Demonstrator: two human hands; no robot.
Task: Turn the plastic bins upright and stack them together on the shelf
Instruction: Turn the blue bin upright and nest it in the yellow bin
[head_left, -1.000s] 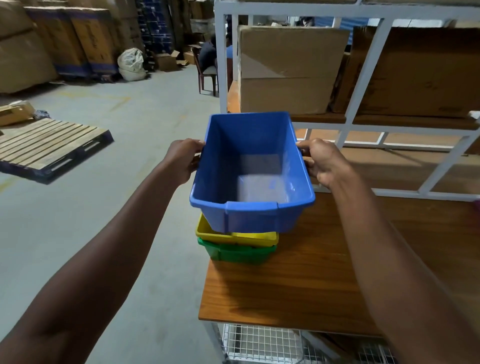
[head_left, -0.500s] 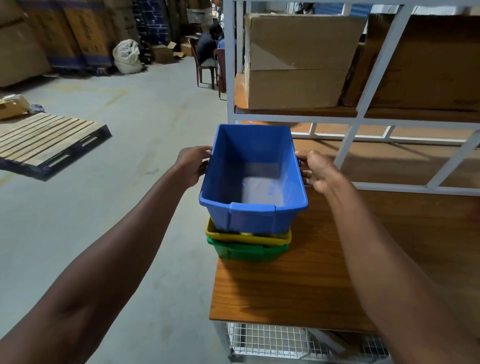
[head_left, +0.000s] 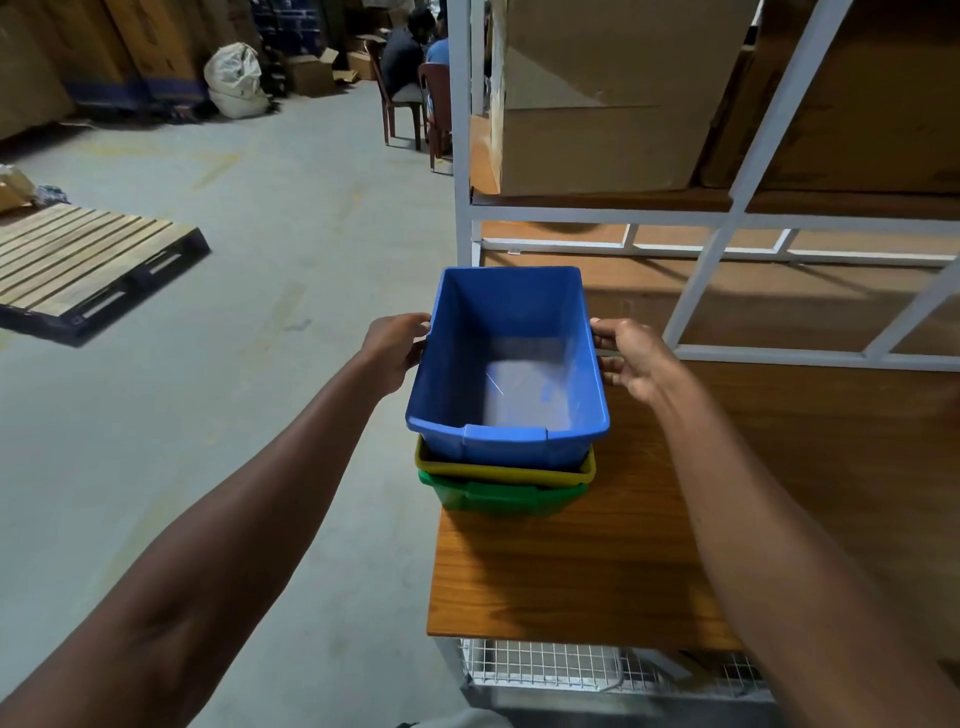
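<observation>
The blue bin (head_left: 506, 364) is hiding nearly all of the yellow bin (head_left: 504, 470) and green bin (head_left: 493, 496); only their near rims are showing. The left hand's (head_left: 395, 348) fingertips are lying behind the bin wall. The box (head_left: 597, 98) and shelf (head_left: 571, 561) are running off the frame's edges.

No readable text in view

The blue bin (head_left: 506, 364), the cardboard boxes (head_left: 597, 98) on the shelf and the stacked cartons (head_left: 130, 47) at the far wall show no lettering, label or number that can be made out.
</observation>
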